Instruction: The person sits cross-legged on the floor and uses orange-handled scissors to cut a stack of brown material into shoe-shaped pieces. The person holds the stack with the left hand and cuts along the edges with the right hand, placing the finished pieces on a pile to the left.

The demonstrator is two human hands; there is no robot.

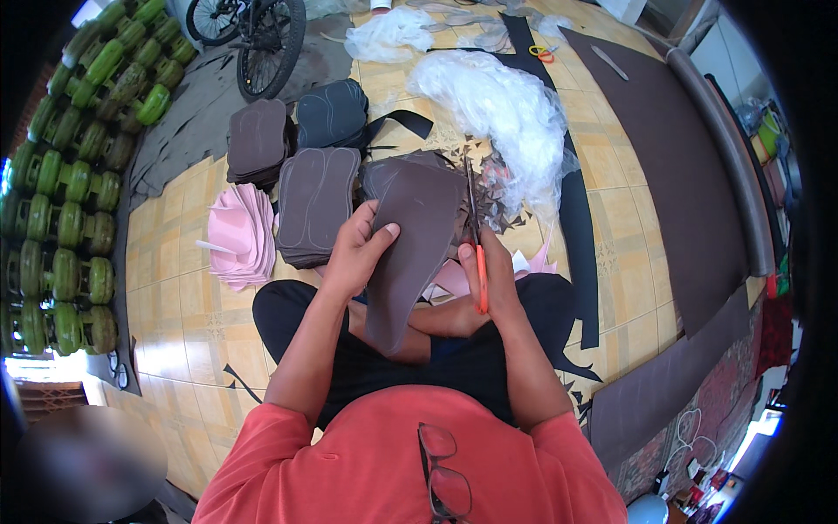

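My left hand (pixel 360 249) pinches the left edge of a dark brown sheet piece (pixel 419 218), thumb on top. The piece hangs over my crossed legs and has a curved outline. My right hand (pixel 495 271) grips scissors (pixel 474 223) with orange handles, their blades pointing away from me along the sheet's right edge. Whether the blades touch the sheet I cannot tell. Just beyond the held piece lie more dark pieces (pixel 375 175). Left of it stands a tall stack of brown pieces (pixel 316 205) with pale drawn outlines.
Farther off are a brown stack (pixel 258 140) and a blackish stack (pixel 332 113). Pink sheets (pixel 240 236) lie at left. Offcuts (pixel 506 196) and clear plastic (pixel 497 105) spread ahead. A brown roll (pixel 724 157) lies right, yellow-handled scissors (pixel 542 54) far off. Green gas cylinders (pixel 65 227) line the left.
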